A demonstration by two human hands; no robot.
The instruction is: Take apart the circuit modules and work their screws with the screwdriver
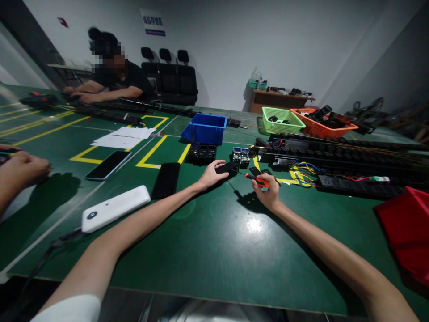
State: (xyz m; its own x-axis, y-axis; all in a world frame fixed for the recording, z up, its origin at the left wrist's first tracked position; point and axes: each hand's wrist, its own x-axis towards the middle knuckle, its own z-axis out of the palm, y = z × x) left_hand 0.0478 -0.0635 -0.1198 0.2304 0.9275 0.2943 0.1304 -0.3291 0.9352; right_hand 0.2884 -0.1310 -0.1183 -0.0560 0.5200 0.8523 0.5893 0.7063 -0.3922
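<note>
My left hand [213,175] grips a small flat black part [227,167] just above the green table. In my right hand [268,193] is a screwdriver with an orange and black handle [262,180], its thin shaft pointing left at the black part; whether the tip touches it I cannot tell. Right behind the parts stand two small modules with blue tops [241,154]. Left of those sits a group of black blocks [202,153]. A black piece [256,171] lies close behind my right hand.
A blue bin [206,129], green basket [282,120] and orange basket [321,129] stand at the back. Long black rails with wires [335,156] lie right, near a red bin [405,232]. Left are phones [109,165], a white power bank [115,209] and another person's hand [25,170].
</note>
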